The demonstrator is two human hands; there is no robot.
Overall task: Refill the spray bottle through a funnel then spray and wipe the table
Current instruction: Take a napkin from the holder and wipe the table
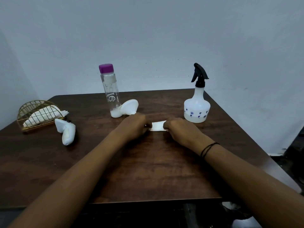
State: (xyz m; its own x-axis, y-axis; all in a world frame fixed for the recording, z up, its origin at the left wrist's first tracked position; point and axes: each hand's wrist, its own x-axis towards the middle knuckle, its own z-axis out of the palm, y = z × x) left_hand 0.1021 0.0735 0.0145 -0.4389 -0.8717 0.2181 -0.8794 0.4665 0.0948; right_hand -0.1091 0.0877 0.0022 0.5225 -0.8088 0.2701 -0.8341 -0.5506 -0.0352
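My feed is dim and bluish, the light soft and even. I see a faint sheen on the dark table (164, 170) and weak shadows beside the things on it. Detail is slightly soft, and the wide lens bows the edges.

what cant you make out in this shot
Head view only:
- White tissue: both ends hidden inside the left hand and right hand.
- Funnel: spout tip hidden behind the left hand.
- Clear bottle: label lettering too blurred to read.
- Spray bottle: fill level unclear through its frosted wall.
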